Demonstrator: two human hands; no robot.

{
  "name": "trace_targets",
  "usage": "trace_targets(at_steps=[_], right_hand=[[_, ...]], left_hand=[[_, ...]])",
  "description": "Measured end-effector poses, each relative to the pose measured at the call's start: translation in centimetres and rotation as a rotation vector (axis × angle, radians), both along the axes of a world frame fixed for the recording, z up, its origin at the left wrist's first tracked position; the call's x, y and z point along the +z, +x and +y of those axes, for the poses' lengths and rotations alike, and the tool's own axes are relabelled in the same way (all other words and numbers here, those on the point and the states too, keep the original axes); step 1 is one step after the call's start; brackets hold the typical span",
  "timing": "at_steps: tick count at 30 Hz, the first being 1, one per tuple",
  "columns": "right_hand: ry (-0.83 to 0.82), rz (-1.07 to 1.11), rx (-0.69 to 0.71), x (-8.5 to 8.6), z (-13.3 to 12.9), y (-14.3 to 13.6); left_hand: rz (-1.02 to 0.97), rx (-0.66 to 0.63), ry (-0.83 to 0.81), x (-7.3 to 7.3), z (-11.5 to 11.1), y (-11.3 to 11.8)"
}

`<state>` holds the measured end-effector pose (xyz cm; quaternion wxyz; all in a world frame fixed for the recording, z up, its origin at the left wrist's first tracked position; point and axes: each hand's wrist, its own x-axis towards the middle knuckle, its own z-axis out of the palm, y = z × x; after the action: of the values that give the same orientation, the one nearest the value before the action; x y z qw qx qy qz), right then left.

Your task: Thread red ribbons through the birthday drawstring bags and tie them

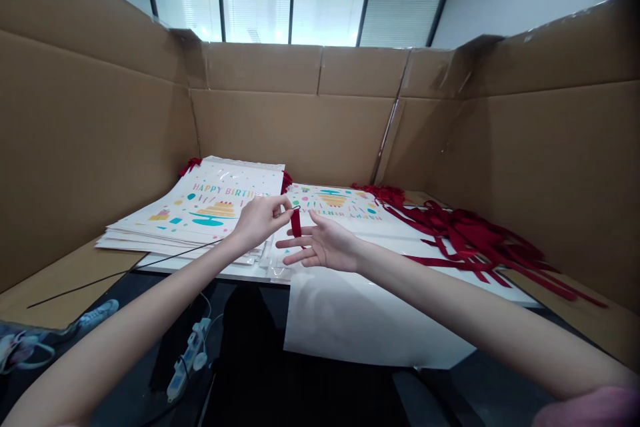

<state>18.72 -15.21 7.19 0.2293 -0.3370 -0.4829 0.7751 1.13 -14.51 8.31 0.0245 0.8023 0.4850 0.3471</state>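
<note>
My left hand (264,219) is closed in a pinch on a long, thin dark wire (125,271) that has a small bent tip. A short length of red ribbon (296,223) hangs from that tip, just past my fingertips. Palm turned up and fingers spread, my right hand (320,243) is open beside the ribbon, whose lower end passes behind its fingers. Whether they touch, I cannot tell. Beneath both hands lies a white printed bag (345,213) with upside-down birthday lettering. To the left is a stack of similar "Happy Birthday" bags (215,197).
A heap of red ribbons (475,237) spreads over the table's right side. Tall cardboard walls (290,127) enclose the back and both sides. A white sheet (360,320) hangs over the front edge. Below are a power strip (189,357) and someone's shoe (99,313).
</note>
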Motion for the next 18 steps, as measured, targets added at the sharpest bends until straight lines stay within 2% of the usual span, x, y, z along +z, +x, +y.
trace_targets(at_steps=[4,8,11,15,17,18], right_hand=[[0.089,-0.04,-0.045,-0.7,1.2,0.6],[0.274,-0.193,-0.154,-2.1,5.2,4.0],[0.392,-0.423,-0.302,-2.6,9.0,8.5],[0.585,-0.876,-0.533,-1.3,12.9,16.6],[0.617,-1.016,-0.574,-0.3,13.8,21.0],[0.685,-1.243,-0.529,0.1,14.1,23.1]], left_hand=[[-0.012,-0.021,0.015,0.2,-0.3,0.2],[-0.035,-0.026,0.027,1.1,-2.0,-0.4],[-0.024,0.012,0.061,1.9,-3.9,-1.5],[-0.049,0.109,0.111,2.8,-5.9,-3.8],[-0.077,0.172,0.131,3.2,-6.6,-5.2],[-0.09,0.206,0.136,3.4,-7.0,-5.9]])
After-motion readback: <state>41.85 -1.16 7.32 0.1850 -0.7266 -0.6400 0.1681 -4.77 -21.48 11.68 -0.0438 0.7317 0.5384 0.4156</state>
